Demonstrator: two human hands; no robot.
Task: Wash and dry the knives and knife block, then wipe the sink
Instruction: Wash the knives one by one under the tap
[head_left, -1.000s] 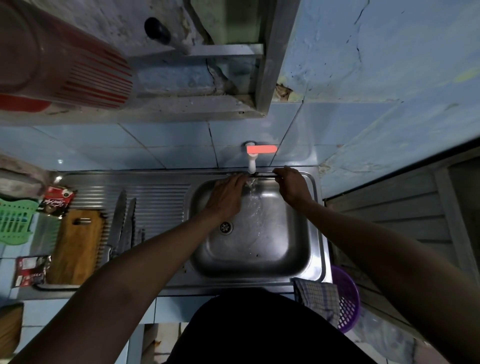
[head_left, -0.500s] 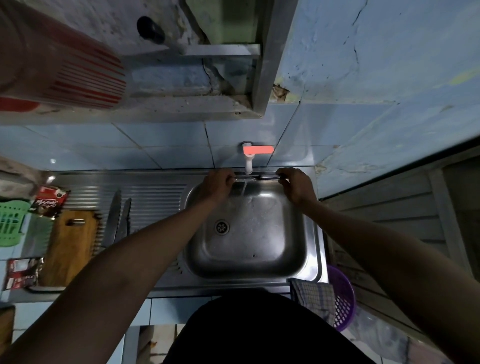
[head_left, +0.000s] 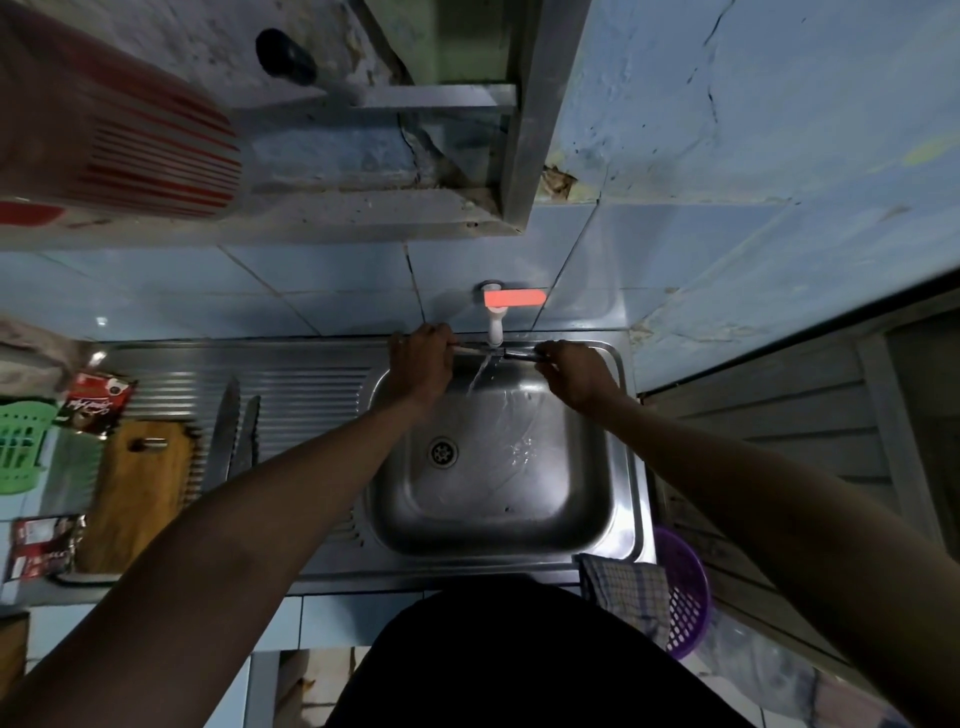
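Note:
A thin knife (head_left: 493, 353) lies level under the white tap (head_left: 495, 325), and water runs off it into the steel sink (head_left: 618, 467). My left hand (head_left: 420, 364) grips its left end and my right hand (head_left: 569, 371) pinches its right end. Two more knives (head_left: 234, 431) lie on the ribbed drainboard (head_left: 306, 400) to the left. The wooden knife block (head_left: 140, 488) lies flat at the drainboard's left side.
A checked cloth (head_left: 626, 587) hangs over the sink's front right corner beside a purple basket (head_left: 685, 592). A green basket (head_left: 21, 447) and red sachets (head_left: 96, 402) sit at the far left. A ledge with a striped container (head_left: 130, 140) overhangs above.
Both hands have drawn apart along the knife, the left hand sliding left toward the sink's back rim. The water stream now splashes off the blade into the basin.

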